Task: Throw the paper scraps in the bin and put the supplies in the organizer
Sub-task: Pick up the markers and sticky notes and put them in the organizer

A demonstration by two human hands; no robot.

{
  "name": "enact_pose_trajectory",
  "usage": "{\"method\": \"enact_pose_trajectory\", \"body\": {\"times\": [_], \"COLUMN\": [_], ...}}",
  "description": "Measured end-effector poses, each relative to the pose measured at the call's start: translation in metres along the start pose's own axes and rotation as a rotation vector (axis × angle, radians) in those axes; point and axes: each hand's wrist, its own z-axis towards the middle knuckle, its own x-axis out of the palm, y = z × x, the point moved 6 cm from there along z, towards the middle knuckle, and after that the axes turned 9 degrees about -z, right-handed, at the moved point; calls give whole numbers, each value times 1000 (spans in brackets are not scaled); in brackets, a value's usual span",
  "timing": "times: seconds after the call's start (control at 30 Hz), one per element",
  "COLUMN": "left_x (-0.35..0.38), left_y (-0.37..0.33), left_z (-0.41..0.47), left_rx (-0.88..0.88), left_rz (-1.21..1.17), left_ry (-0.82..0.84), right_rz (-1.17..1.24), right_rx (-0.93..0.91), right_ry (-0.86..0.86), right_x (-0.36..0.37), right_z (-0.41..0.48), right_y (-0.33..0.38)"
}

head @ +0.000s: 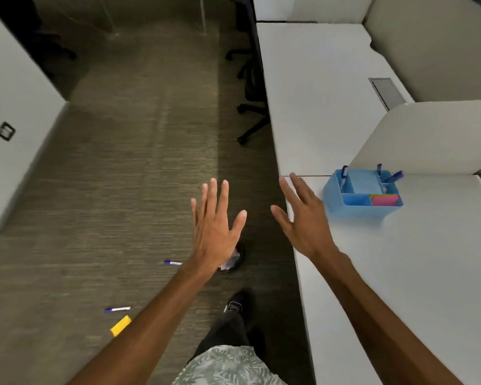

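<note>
Grey-brown carpet with a fine woven grain fills the left and middle of the head view, and the leftover supplies lie scattered on it: a slim pen point(173, 263) just left of the left wrist, lying roughly left to right, and nearer the person a second pen point(117, 309) with the same sideways axis, a flat yellow sticky-note pad point(120, 325) just beside it. Both hands are empty, held out in the air with fingers spread and palms down; the left hand point(214, 229) hovers over the floor, the right hand point(307, 222) over the near edge of the smooth white desk point(414, 273). Under the left hand, mostly hidden, sits a small dark round bin point(238, 259) on the carpet with crumpled pale paper showing inside. The blue plastic organizer point(363, 194), a boxy tray with partitions, stands on the desk to the right of the right hand, near it but not touching; pens stand upright in its far compartments and pink notes fill a near one. I judge the floor items belong to the left hand, which is closer, and reaching them means bending low and leftward, then carrying them right to the organizer.
</note>
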Motion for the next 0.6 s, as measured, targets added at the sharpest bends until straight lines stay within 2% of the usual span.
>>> {"method": "enact_pose_trajectory", "body": {"times": [0.37, 0.6], "left_x": [-100, -160], "left_y": [130, 230], "left_z": [-97, -169], "left_rx": [-223, -354], "left_rz": [55, 26], "left_ry": [-166, -231], "right_rz": [50, 76], "right_rx": [-312, -432], "right_ry": [170, 283], "right_x": [50, 101], "right_z": [-24, -47], "right_y": [178, 300]}}
